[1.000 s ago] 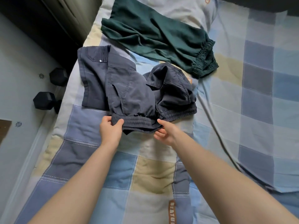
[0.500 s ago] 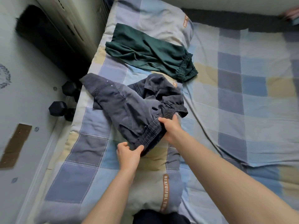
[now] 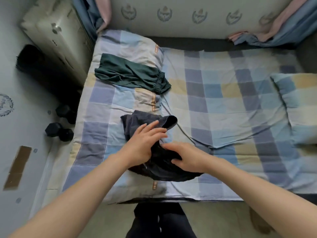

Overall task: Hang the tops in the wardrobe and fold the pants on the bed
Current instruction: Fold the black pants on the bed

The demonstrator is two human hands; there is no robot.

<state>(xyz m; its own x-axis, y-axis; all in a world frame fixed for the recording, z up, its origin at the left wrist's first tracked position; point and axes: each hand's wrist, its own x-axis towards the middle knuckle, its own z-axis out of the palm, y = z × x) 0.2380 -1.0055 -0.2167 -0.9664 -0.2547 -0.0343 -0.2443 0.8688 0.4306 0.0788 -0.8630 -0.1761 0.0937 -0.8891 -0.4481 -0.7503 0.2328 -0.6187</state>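
Dark navy pants (image 3: pixel 137 119) lie bunched in a compact heap on the checked bed cover (image 3: pixel 214 107), near the bed's front edge. My left hand (image 3: pixel 145 141) lies flat on top of the heap with its fingers stretched out towards the right. My right hand (image 3: pixel 185 156) rests on the heap's right side, fingers pointing left over the fabric; whether they pinch it I cannot tell. Green pants (image 3: pixel 130 74) lie folded farther back on the bed's left side, untouched.
A pillow (image 3: pixel 298 103) in the same checked cloth sits at the right. Two black dumbbells (image 3: pixel 60 127) lie on the floor left of the bed. A white cabinet (image 3: pixel 56 36) stands at the back left. Pink and blue curtains (image 3: pixel 274 28) hang behind.
The navy pants have been pulled towards the front edge and gathered into a smaller heap. Both hands have left the waistband and now lie on top of the heap. The view has pulled back.
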